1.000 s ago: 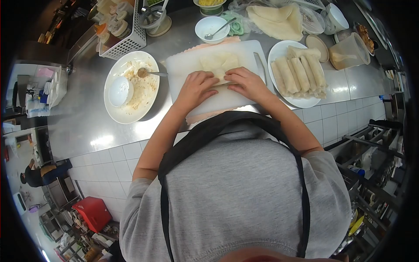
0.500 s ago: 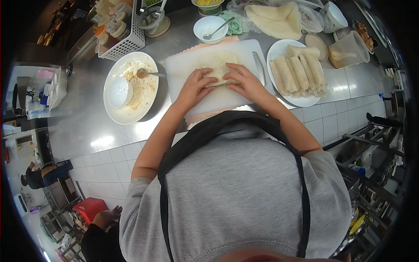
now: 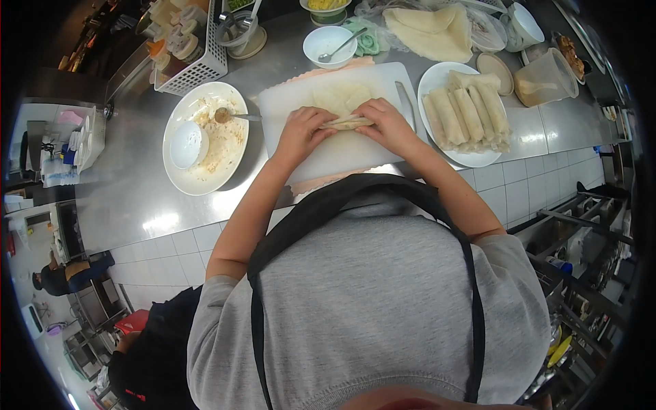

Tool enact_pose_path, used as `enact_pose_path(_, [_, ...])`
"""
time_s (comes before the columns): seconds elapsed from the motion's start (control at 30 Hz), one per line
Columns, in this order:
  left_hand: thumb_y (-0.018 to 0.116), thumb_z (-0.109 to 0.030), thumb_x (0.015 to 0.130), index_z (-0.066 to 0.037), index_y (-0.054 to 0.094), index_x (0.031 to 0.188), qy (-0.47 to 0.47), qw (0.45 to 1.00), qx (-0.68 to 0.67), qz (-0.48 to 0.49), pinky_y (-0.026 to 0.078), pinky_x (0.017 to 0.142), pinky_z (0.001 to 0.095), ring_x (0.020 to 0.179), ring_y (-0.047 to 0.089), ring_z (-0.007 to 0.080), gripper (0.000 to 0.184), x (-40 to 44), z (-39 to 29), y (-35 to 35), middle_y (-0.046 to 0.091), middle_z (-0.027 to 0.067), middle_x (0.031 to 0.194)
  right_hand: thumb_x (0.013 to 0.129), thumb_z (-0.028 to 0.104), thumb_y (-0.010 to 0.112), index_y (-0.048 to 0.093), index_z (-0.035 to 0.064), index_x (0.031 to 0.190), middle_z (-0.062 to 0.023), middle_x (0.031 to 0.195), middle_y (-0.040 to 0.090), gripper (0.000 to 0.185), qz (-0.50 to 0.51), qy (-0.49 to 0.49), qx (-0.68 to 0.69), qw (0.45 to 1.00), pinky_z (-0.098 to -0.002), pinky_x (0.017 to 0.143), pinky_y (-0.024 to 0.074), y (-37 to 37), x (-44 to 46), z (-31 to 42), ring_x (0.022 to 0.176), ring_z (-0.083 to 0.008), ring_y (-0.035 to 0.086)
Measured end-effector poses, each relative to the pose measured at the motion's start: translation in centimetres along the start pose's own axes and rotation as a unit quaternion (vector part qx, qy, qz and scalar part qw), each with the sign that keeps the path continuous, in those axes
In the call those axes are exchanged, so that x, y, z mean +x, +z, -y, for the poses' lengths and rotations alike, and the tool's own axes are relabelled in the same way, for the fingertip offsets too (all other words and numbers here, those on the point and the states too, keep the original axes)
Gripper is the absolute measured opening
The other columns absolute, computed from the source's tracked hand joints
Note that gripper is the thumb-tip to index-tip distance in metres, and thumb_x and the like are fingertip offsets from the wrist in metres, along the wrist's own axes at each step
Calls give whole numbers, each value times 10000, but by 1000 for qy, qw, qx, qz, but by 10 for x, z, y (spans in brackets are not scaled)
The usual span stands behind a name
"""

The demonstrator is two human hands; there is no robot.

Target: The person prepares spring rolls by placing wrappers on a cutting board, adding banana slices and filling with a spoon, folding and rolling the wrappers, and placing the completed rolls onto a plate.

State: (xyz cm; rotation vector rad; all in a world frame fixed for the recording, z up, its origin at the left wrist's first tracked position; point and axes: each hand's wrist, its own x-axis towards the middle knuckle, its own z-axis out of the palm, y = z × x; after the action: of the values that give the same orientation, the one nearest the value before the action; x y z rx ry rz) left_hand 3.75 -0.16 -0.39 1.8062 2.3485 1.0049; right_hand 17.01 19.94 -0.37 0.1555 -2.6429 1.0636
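Observation:
A partly rolled spring roll (image 3: pixel 347 124) lies across the white cutting board (image 3: pixel 287 102), the flat part of its pale wrapper (image 3: pixel 342 97) spread beyond it. My left hand (image 3: pixel 305 131) grips the roll's left end, and my right hand (image 3: pixel 384 123) grips the right end. Both hands have their fingers curled over it with the thumbs on the near side. To the right, several finished rolls (image 3: pixel 468 113) are piled on a white oval plate (image 3: pixel 432 76). Left of the board is a white oval dish (image 3: pixel 217 167) smeared with filling, holding a spoon (image 3: pixel 224 115) and a small bowl (image 3: pixel 189 144).
Behind the board stand a white bowl with a spoon (image 3: pixel 320 46) and a green cloth (image 3: pixel 369 41). Stacked wrappers (image 3: pixel 430 33) lie at the back right, near a plastic tub (image 3: pixel 545 78). A basket of bottles (image 3: pixel 195 75) is at back left. Another person (image 3: pixel 154 348) is close behind on the left.
The near edge of the wrapper has been folded into a narrower roll, and my fingers have closed round its ends. The person behind on the left has moved closer.

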Motion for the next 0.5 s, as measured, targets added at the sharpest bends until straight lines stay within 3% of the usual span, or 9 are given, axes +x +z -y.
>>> enact_pose_path(0.13, [698,-181,817,-58,661,1034,-61,994,-95,-8,467,794,326,905,568,230,253,6,2,0,633,72,930,794,211,701,616,38,994,-114,997,577,278,19,45,0,999,-357,799,456,-1,6,-10,924,-294,553])
enact_pose_path(0.2, [655,-198,867,-27,661,1018,-175,967,-178,53,453,807,306,917,561,224,228,11,4,-2,614,85,942,804,239,702,621,31,983,-117,993,574,287,22,64,26,997,-350,785,456,-2,9,-12,904,-287,557])
enact_pose_path(0.37, [604,-210,895,-1,671,961,-192,966,-171,19,450,767,357,846,559,275,229,21,8,5,574,130,886,836,265,682,647,22,995,-136,992,554,293,32,127,93,987,-347,773,461,-3,17,-14,873,-276,572])
enact_pose_path(0.5, [585,-217,901,4,664,954,-212,970,-116,30,446,782,388,853,559,301,240,30,9,7,564,149,876,843,250,669,638,48,1068,-136,1016,548,303,19,136,59,989,-350,787,459,0,20,-11,919,-286,566])
